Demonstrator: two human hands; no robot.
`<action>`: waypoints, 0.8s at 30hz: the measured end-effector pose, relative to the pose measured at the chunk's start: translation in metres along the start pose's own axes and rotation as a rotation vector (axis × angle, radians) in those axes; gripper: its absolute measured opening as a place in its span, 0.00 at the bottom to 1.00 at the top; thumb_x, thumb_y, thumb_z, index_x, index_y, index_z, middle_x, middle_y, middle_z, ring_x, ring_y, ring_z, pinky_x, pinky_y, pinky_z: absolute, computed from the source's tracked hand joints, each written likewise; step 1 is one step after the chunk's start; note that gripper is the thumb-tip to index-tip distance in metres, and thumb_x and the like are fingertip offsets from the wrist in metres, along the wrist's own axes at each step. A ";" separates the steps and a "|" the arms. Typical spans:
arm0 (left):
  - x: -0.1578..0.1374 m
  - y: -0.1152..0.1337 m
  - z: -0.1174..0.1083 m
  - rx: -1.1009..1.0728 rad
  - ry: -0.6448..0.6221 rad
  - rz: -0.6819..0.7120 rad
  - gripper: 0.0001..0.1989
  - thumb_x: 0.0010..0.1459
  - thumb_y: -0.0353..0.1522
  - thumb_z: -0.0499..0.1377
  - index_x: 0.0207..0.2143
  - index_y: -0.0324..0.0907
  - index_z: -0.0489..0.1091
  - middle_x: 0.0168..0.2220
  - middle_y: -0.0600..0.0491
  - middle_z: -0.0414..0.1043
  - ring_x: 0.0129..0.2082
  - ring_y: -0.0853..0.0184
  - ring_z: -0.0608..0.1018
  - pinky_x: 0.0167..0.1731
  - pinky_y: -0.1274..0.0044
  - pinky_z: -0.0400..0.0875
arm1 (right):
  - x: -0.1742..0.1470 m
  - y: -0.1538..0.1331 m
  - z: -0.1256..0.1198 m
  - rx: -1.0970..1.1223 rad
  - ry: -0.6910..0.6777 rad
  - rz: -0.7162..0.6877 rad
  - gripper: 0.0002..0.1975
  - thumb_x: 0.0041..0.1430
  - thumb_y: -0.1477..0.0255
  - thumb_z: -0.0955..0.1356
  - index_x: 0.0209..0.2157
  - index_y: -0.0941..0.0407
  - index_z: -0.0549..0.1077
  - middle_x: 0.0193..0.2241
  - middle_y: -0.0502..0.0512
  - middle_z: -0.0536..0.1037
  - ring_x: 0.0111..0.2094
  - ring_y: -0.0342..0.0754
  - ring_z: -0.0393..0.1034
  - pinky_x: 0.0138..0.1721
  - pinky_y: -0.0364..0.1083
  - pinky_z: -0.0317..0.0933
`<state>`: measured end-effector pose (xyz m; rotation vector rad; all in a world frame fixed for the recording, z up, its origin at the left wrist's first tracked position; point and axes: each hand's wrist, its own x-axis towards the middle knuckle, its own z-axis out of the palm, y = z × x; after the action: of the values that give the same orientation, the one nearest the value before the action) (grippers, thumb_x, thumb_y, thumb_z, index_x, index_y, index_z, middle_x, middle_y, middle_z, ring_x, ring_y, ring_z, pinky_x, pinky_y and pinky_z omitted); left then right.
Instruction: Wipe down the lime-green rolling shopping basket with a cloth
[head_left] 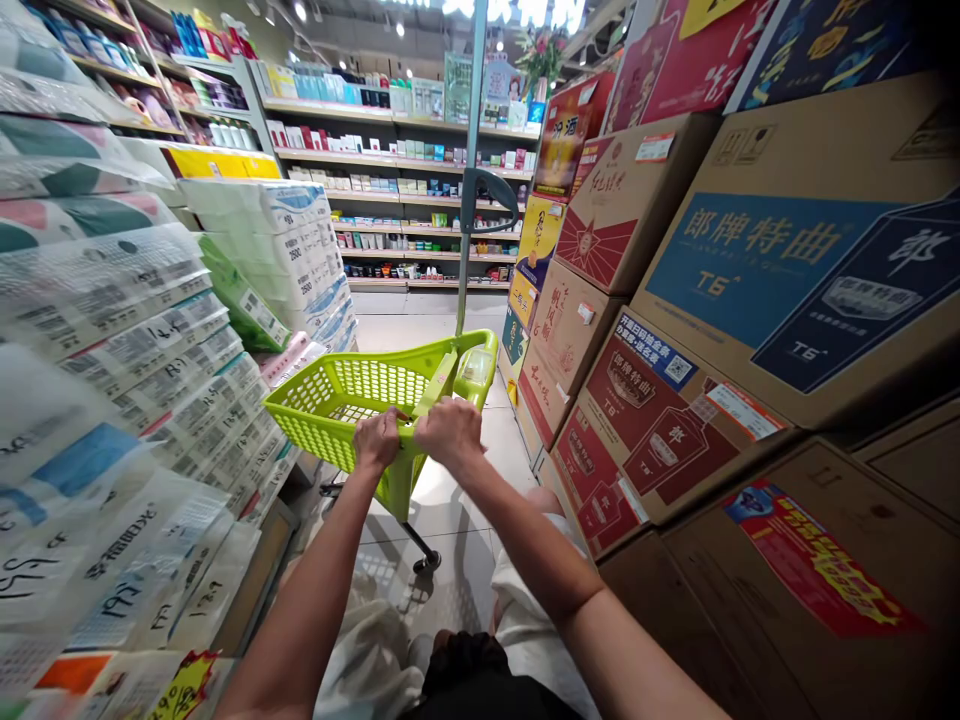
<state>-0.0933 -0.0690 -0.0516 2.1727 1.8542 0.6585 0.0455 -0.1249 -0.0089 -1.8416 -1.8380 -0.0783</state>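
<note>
A lime-green plastic shopping cart [398, 490] stands in front of me, turned at an angle in the aisle. My left hand [376, 440] is closed over its near edge. Just to the right, my right hand [451, 430] wraps round the same edge near the corner, where a raised rim with a clear panel [472, 368] sits. A tall metal pole [463, 290] rises from the cart's far side and carries a dark grey loop [487, 202]. Through the perforated sides I make out no goods in the basket. One wheel [427, 562] shows below.
Stacked packs of tissue paper [187, 350] line the left side closely. On the right, tall piles of cardboard liquor cartons [750, 240] form a wall. Pale floor tiles [409, 305] lead to shelves [397, 200] of small boxes and bottles across the far end.
</note>
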 end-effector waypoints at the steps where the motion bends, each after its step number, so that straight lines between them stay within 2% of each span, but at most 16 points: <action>1: 0.001 0.000 0.001 0.000 0.011 0.003 0.31 0.69 0.38 0.36 0.43 0.46 0.80 0.43 0.45 0.82 0.47 0.57 0.80 0.51 0.68 0.64 | -0.009 -0.005 0.011 0.014 0.109 0.003 0.11 0.57 0.70 0.66 0.30 0.60 0.80 0.32 0.67 0.79 0.38 0.59 0.75 0.44 0.57 0.67; 3: 0.002 0.001 0.005 0.004 0.027 0.007 0.30 0.68 0.37 0.36 0.42 0.45 0.80 0.42 0.45 0.82 0.45 0.57 0.80 0.49 0.69 0.65 | -0.026 -0.007 0.039 0.067 0.303 -0.054 0.12 0.59 0.71 0.66 0.39 0.61 0.80 0.43 0.70 0.79 0.50 0.63 0.72 0.54 0.62 0.63; 5: 0.004 0.003 0.007 0.009 0.037 -0.002 0.30 0.68 0.37 0.37 0.40 0.43 0.80 0.40 0.44 0.82 0.44 0.57 0.81 0.47 0.70 0.66 | -0.039 0.002 0.070 0.151 0.427 -0.163 0.15 0.62 0.72 0.65 0.47 0.58 0.78 0.49 0.67 0.78 0.57 0.61 0.68 0.61 0.61 0.59; 8: 0.004 0.009 0.010 -0.008 0.023 -0.005 0.31 0.69 0.38 0.37 0.37 0.43 0.80 0.38 0.44 0.82 0.42 0.58 0.81 0.46 0.70 0.66 | -0.047 0.031 0.105 0.272 0.493 -0.276 0.14 0.66 0.72 0.64 0.50 0.49 0.77 0.47 0.60 0.79 0.54 0.55 0.71 0.60 0.58 0.61; 10: 0.003 0.015 0.013 -0.037 0.006 0.011 0.31 0.69 0.39 0.36 0.36 0.44 0.80 0.38 0.45 0.83 0.42 0.58 0.81 0.48 0.69 0.65 | -0.046 0.051 0.110 0.328 0.532 -0.263 0.11 0.67 0.67 0.65 0.46 0.47 0.77 0.44 0.60 0.78 0.52 0.57 0.72 0.59 0.60 0.62; 13: -0.001 0.024 0.020 -0.075 0.008 0.024 0.31 0.69 0.39 0.37 0.34 0.43 0.80 0.38 0.45 0.83 0.43 0.58 0.81 0.53 0.67 0.63 | -0.039 0.069 0.093 0.332 0.707 -0.173 0.13 0.67 0.60 0.65 0.46 0.49 0.77 0.47 0.63 0.76 0.56 0.61 0.68 0.61 0.66 0.57; 15: -0.004 0.029 0.024 -0.094 0.016 0.042 0.29 0.69 0.38 0.38 0.35 0.43 0.79 0.37 0.46 0.83 0.43 0.58 0.81 0.54 0.66 0.62 | -0.033 0.075 0.069 0.309 0.805 -0.071 0.16 0.69 0.60 0.61 0.47 0.52 0.75 0.48 0.64 0.75 0.56 0.60 0.67 0.62 0.66 0.56; 16: -0.006 0.031 0.026 -0.104 0.015 0.060 0.28 0.69 0.37 0.38 0.36 0.43 0.78 0.37 0.46 0.83 0.42 0.59 0.80 0.53 0.66 0.62 | -0.030 0.076 0.056 0.291 0.806 -0.013 0.16 0.70 0.61 0.60 0.48 0.53 0.75 0.47 0.64 0.75 0.55 0.59 0.67 0.61 0.64 0.57; 18: -0.010 0.035 0.028 -0.127 -0.005 0.108 0.27 0.69 0.37 0.39 0.38 0.43 0.77 0.38 0.47 0.82 0.41 0.60 0.80 0.52 0.66 0.62 | -0.019 0.079 0.029 0.238 0.703 0.062 0.17 0.71 0.61 0.59 0.46 0.54 0.75 0.42 0.63 0.76 0.47 0.57 0.70 0.54 0.58 0.63; 21: -0.016 0.040 0.026 -0.171 -0.072 0.174 0.26 0.70 0.39 0.38 0.39 0.44 0.76 0.41 0.49 0.82 0.42 0.60 0.79 0.52 0.65 0.62 | 0.000 0.082 -0.005 0.180 0.526 0.064 0.18 0.71 0.58 0.61 0.43 0.54 0.75 0.36 0.59 0.76 0.37 0.53 0.71 0.42 0.49 0.64; 24: -0.024 0.045 0.023 -0.249 -0.135 0.220 0.28 0.71 0.42 0.37 0.44 0.45 0.75 0.43 0.49 0.81 0.45 0.59 0.78 0.54 0.63 0.62 | 0.014 0.081 -0.023 0.264 0.526 0.066 0.20 0.72 0.56 0.58 0.46 0.54 0.73 0.37 0.56 0.77 0.36 0.50 0.71 0.38 0.45 0.62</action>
<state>-0.0459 -0.0976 -0.0570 2.2111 1.3983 0.7212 0.1309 -0.1157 -0.0093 -1.5159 -1.3510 -0.2565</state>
